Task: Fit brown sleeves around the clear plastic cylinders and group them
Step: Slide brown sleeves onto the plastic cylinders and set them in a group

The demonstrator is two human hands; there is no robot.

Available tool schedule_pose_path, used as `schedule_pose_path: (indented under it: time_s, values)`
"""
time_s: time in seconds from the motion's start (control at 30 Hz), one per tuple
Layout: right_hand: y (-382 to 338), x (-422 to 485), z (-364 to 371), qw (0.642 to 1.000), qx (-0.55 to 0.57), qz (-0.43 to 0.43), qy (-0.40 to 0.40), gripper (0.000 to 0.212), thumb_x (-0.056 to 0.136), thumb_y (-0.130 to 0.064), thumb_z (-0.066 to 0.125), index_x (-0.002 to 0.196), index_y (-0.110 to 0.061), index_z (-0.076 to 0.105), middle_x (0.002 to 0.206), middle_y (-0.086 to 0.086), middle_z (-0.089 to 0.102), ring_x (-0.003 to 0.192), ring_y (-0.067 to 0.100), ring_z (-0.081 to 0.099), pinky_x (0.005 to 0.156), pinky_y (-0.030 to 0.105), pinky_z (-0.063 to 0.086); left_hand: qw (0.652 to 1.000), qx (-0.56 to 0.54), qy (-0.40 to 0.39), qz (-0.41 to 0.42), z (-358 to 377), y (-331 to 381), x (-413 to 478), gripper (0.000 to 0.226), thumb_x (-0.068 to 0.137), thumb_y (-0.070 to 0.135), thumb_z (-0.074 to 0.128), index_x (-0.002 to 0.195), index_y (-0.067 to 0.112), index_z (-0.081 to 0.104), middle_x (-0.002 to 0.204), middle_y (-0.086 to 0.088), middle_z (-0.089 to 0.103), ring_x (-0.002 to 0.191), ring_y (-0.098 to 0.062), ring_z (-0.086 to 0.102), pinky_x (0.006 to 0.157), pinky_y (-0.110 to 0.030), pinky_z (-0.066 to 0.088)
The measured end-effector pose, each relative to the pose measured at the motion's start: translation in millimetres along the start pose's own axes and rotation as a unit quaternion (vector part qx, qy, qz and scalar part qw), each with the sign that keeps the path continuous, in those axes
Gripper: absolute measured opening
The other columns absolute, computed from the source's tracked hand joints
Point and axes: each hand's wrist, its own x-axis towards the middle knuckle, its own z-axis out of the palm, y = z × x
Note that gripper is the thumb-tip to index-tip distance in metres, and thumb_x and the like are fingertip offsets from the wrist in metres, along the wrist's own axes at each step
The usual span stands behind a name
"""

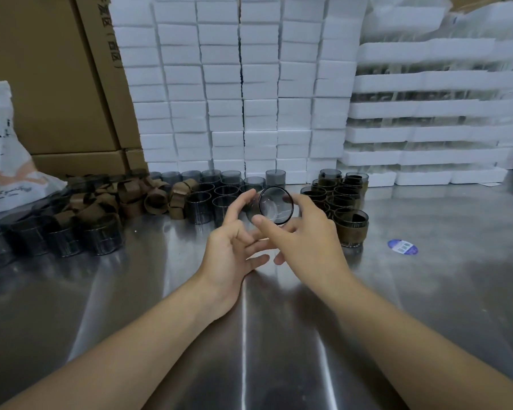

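Observation:
A bare clear cylinder is tilted on its side above the metal table, its open mouth facing me. My right hand grips it with thumb at the lower rim and fingers around the far side. My left hand touches its left side with loosely extended fingers. Loose brown sleeves lie in a pile to the left. Several bare cylinders stand behind the hands, more at the far left. Several sleeved cylinders are grouped on the right.
White foam blocks are stacked along the back, with foam trays at the right. Cardboard boxes and a white plastic bag stand at the left. A blue round sticker lies on the table at the right.

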Motion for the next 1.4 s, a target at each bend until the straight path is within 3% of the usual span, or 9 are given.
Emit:
schedule_pose_path:
  time_s: [0.1, 0.23, 0.4, 0.6, 0.7, 0.9, 1.0, 1.13, 1.4]
  values:
    - [0, 2, -4, 0.998, 0.051, 0.015, 0.015, 0.054, 0.08, -0.068, 0.083, 0.119, -0.038, 0.061, 0.072, -0.009, 0.079, 0.059, 0.009, 0.076, 0.074, 0.034, 0.057, 1.0, 0.012, -0.014, 0.006, 0, -2, 1, 0.087, 0.059, 0.017, 0.045, 0.136, 0.054, 0.061, 0.11, -0.012, 0.077, 0.091, -0.02, 0.072, 0.084, -0.039, 0.043]
    - [0, 1, -4, 0.996, 0.044, 0.051, 0.065, 0.069, 0.064, -0.084, 0.083, 0.098, -0.032, 0.053, 0.076, -0.001, 0.076, 0.061, 0.015, 0.075, 0.063, 0.034, 0.052, 0.997, 0.057, -0.04, 0.017, 3, -3, -1, 0.088, 0.06, 0.014, 0.045, 0.136, 0.056, 0.059, 0.097, -0.006, 0.072, 0.093, -0.018, 0.073, 0.083, -0.041, 0.04]
    - [2, 4, -6, 0.99, 0.11, 0.034, 0.079, 0.054, 0.095, -0.071, 0.067, 0.087, -0.02, 0.05, 0.056, 0.001, 0.069, 0.05, 0.013, 0.065, 0.056, 0.024, 0.049, 0.999, 0.043, -0.027, 0.009, 3, -1, -2, 0.086, 0.064, 0.017, 0.046, 0.14, 0.057, 0.057, 0.101, -0.015, 0.076, 0.1, -0.023, 0.074, 0.08, -0.038, 0.04]
    - [3, 7, -5, 0.99, 0.138, 0.008, 0.012, 0.01, 0.106, -0.033, 0.067, 0.107, -0.025, 0.06, 0.071, 0.002, 0.072, 0.071, 0.021, 0.069, 0.075, 0.037, 0.056, 1.0, 0.004, -0.007, -0.017, -2, 1, -1, 0.091, 0.067, 0.022, 0.045, 0.153, 0.052, 0.048, 0.124, -0.016, 0.079, 0.111, -0.023, 0.077, 0.092, -0.039, 0.044]
    - [6, 5, -2, 0.995, 0.103, 0.0, -0.017, 0.033, 0.095, -0.032, 0.081, 0.115, -0.035, 0.055, 0.08, 0.0, 0.075, 0.084, 0.026, 0.071, 0.089, 0.052, 0.058, 1.0, -0.014, -0.009, -0.017, -6, 1, 0, 0.092, 0.067, 0.021, 0.047, 0.154, 0.048, 0.049, 0.125, -0.014, 0.079, 0.115, -0.022, 0.077, 0.095, -0.038, 0.046]
    - [14, 3, -2, 0.999, 0.034, 0.021, -0.009, 0.066, 0.056, -0.076, 0.08, 0.103, -0.04, 0.051, 0.09, -0.008, 0.075, 0.082, 0.01, 0.072, 0.074, 0.033, 0.053, 0.989, 0.124, -0.036, 0.067, 2, -3, -6, 0.082, 0.065, 0.016, 0.048, 0.137, 0.048, 0.067, 0.135, -0.011, 0.069, 0.133, -0.022, 0.062, 0.102, -0.039, 0.05]
    - [23, 7, -5, 1.0, 0.009, 0.001, -0.016, 0.058, 0.058, -0.064, 0.084, 0.103, -0.037, 0.06, 0.097, -0.014, 0.074, 0.088, 0.003, 0.068, 0.076, 0.026, 0.05, 0.952, 0.259, -0.031, 0.16, 8, -8, -12, 0.046, 0.068, 0.026, 0.057, 0.108, 0.032, 0.077, 0.145, 0.004, 0.061, 0.151, -0.008, 0.04, 0.118, -0.037, 0.038]
    - [32, 10, -5, 0.998, -0.025, -0.061, 0.003, 0.058, 0.073, -0.034, 0.094, 0.119, -0.045, 0.059, 0.106, -0.02, 0.071, 0.1, 0.002, 0.067, 0.084, 0.027, 0.053, 0.938, 0.258, 0.052, 0.226, 8, -10, -11, 0.024, 0.082, 0.041, 0.072, 0.098, 0.033, 0.055, 0.131, 0.015, 0.068, 0.135, -0.011, 0.057, 0.108, -0.053, 0.046]
    - [23, 6, -2, 0.986, -0.034, -0.166, 0.001, 0.064, 0.072, -0.051, 0.071, 0.134, -0.051, 0.054, 0.123, -0.022, 0.066, 0.117, 0.006, 0.063, 0.098, 0.032, 0.054, 0.892, 0.337, 0.112, 0.28, 2, -14, -3, 0.069, 0.077, 0.039, 0.09, 0.139, 0.043, 0.061, 0.129, 0.021, 0.056, 0.126, -0.009, 0.057, 0.085, -0.011, 0.045]
